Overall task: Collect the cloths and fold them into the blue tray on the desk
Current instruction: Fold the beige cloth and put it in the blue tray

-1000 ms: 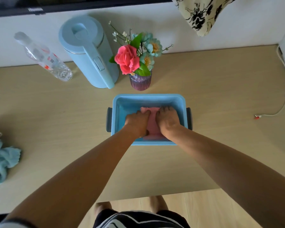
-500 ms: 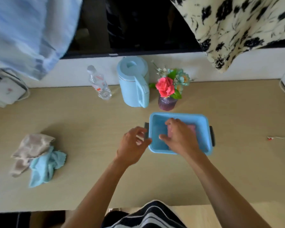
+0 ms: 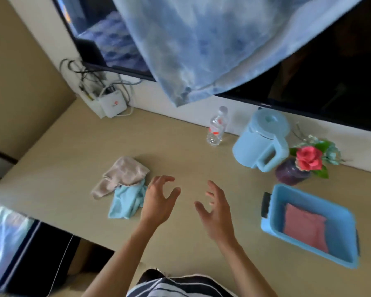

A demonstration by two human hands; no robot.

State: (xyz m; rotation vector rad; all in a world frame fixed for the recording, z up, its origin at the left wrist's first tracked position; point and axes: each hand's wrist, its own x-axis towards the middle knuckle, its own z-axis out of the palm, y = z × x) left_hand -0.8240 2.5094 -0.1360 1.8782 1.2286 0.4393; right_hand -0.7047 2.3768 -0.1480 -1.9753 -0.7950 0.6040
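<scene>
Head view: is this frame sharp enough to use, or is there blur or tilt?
Head view: tilted, desk edge running diagonally; motion blur softens the blue tray and hanging fabric; both hands and the crumpled cloths remain readable.

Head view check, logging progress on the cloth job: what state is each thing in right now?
Pink cloth: folded, lying in the blue tray.
Light blue cloth: crumpled on the desk.
Beige cloth: crumpled, overlapping the blue one.
Left hand: open, empty.
Right hand: open, empty.
Bottle: upright, capped.
</scene>
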